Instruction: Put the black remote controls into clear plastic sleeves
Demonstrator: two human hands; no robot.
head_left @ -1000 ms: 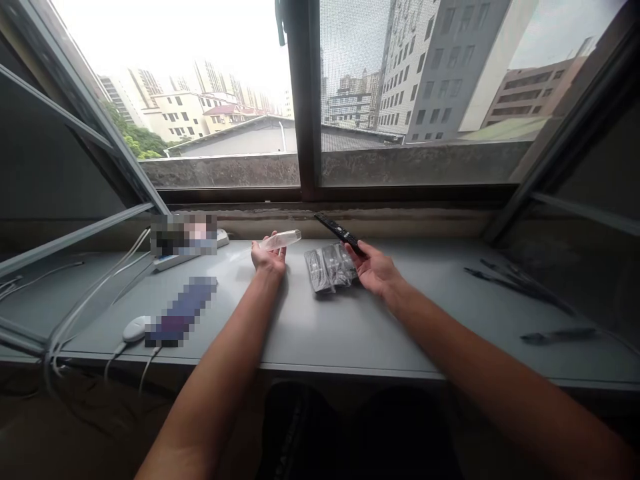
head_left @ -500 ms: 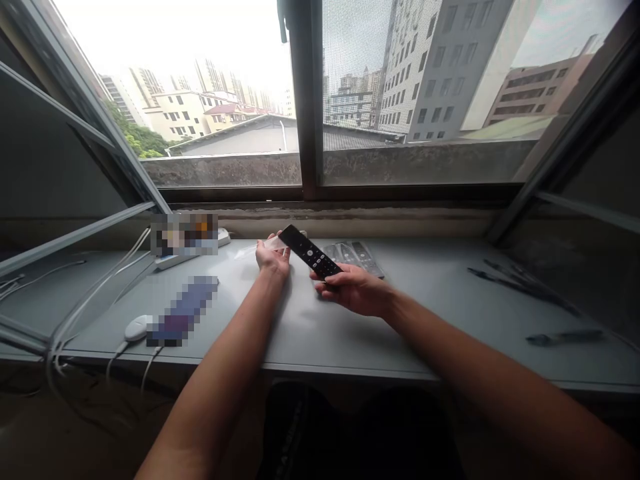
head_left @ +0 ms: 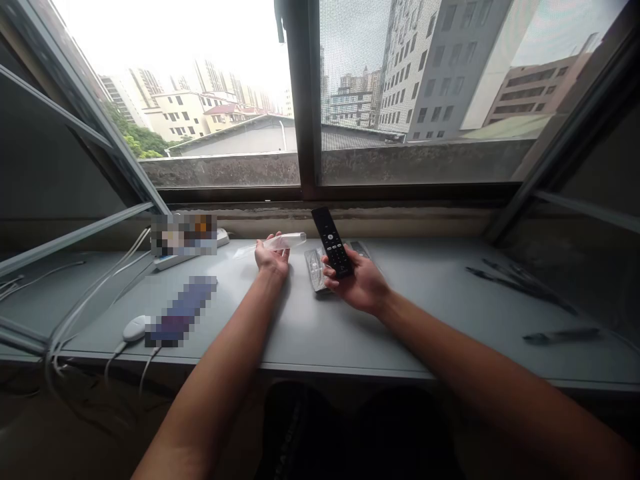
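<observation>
My right hand (head_left: 356, 285) grips a black remote control (head_left: 332, 242) by its lower end, its buttons facing me and its top pointing away toward the window. Just beneath and behind it a clear plastic packet (head_left: 316, 267) lies on the grey sill desk (head_left: 320, 327). My left hand (head_left: 273, 258) rests palm up on the desk, its fingers closed on a thin clear plastic sleeve (head_left: 280, 243) that sticks out to both sides.
At the left lie a white power strip (head_left: 173, 259), a white mouse (head_left: 135, 328), a blurred dark flat object (head_left: 183, 311) and several white cables (head_left: 75, 313). Dark slender tools (head_left: 515, 280) lie at the right. The window frame (head_left: 300, 100) rises behind.
My right hand swung the remote from pointing left toward my left hand to pointing away at the window, and moved back over the plastic packet. The left hand stayed in place.
</observation>
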